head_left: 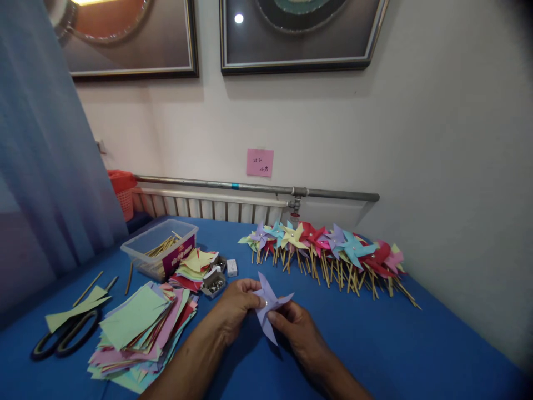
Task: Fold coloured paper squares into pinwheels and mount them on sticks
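Note:
Both my hands hold a lavender paper pinwheel (270,304) just above the blue table (375,344), near its front middle. My left hand (235,305) pinches its left side at the shiny pin in the centre. My right hand (297,330) grips the lower right blade from below. The pinwheel has no stick that I can see.
A row of finished coloured pinwheels on wooden sticks (328,250) lies behind my hands. Left of them are a stack of coloured paper squares (141,328), black scissors (66,336), a clear tub of sticks (160,250), a small box of pins (214,284) and loose sticks.

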Tool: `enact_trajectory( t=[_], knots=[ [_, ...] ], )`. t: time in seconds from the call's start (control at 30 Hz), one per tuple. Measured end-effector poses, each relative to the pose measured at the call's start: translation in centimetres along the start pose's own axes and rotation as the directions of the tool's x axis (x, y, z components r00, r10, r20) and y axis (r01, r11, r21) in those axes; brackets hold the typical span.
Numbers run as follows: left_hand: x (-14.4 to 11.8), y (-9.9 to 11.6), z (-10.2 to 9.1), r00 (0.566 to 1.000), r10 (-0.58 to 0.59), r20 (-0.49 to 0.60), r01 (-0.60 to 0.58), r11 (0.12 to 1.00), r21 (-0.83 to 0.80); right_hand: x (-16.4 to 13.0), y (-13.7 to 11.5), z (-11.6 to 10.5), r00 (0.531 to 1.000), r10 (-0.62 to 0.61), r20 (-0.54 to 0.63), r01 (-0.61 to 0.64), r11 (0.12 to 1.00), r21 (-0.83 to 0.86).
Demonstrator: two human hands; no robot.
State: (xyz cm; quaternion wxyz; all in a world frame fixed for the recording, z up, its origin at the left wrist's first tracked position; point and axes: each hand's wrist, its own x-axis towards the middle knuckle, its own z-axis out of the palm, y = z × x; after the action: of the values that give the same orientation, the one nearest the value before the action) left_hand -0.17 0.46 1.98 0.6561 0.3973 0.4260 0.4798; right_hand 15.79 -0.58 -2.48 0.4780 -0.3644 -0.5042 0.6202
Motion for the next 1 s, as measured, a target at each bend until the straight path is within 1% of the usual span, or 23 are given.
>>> enact_trajectory(
  t=[0.1, 0.17, 0.27, 0.37, 0.43, 0.5, 0.57, 0.63, 0.73, 0.87, 0.93, 1.0],
  knots=[
    [0.2, 0.0, -0.2, 0.999, 0.025, -0.029, -0.025, 1.000, -0.002, -0.3, -0.5, 0.3, 0.998, -0.041, 0.056, 0.038, 0.998, 0.042],
    [0.4, -0.1, -0.3, 0.998, 0.050, -0.043, -0.049, 0.999, 0.009, -0.6, -0.7, 0.6, 0.997, -0.050, 0.051, 0.047, 0.997, 0.055],
    [0.7, -0.6, -0.3, 0.995, 0.071, -0.063, -0.069, 0.997, 0.041, -0.6, -0.3, 0.9, 0.998, -0.055, -0.032, 0.057, 0.995, 0.079],
    [0.9, -1.0, 0.0, 0.986, 0.132, -0.100, -0.123, 0.988, 0.090, -0.2, 0.8, 0.9, 0.992, -0.049, -0.120, 0.062, 0.992, 0.108],
    [0.8, -1.2, 0.4, 0.980, 0.166, -0.110, -0.150, 0.979, 0.141, 0.2, 1.5, 0.5, 0.986, -0.053, -0.160, 0.065, 0.995, 0.075],
    [0.6, -1.2, 0.7, 0.978, 0.185, -0.101, -0.161, 0.966, 0.203, 0.6, 2.0, 0.1, 0.978, -0.063, -0.200, 0.063, 0.998, -0.006],
    [0.5, -1.3, 1.0, 0.974, 0.209, -0.093, -0.179, 0.949, 0.261, 0.7, 2.1, -0.2, 0.968, -0.074, -0.239, 0.056, 0.995, -0.079],
    [0.4, -1.5, 1.1, 0.968, 0.232, -0.091, -0.195, 0.934, 0.301, 0.6, 1.8, -0.2, 0.963, -0.086, -0.257, 0.060, 0.992, -0.109],
    [0.4, -1.6, 1.2, 0.968, 0.232, -0.097, -0.191, 0.929, 0.318, 0.3, 1.0, 0.1, 0.963, -0.092, -0.254, 0.068, 0.993, -0.101],
    [0.2, -1.3, 1.3, 0.974, 0.197, -0.114, -0.155, 0.941, 0.302, 0.3, 0.5, 0.1, 0.961, -0.065, -0.269, 0.043, 0.995, -0.089],
    [0.0, -1.0, 1.3, 0.980, 0.177, -0.090, -0.144, 0.946, 0.291, 0.5, 0.5, -0.3, 0.964, -0.047, -0.262, 0.027, 0.996, -0.081],
    [-0.2, -0.7, 1.3, 0.984, 0.170, -0.061, -0.146, 0.947, 0.286, 0.8, 0.5, -0.7, 0.973, -0.019, -0.230, -0.004, 0.995, -0.100]
  ],
)
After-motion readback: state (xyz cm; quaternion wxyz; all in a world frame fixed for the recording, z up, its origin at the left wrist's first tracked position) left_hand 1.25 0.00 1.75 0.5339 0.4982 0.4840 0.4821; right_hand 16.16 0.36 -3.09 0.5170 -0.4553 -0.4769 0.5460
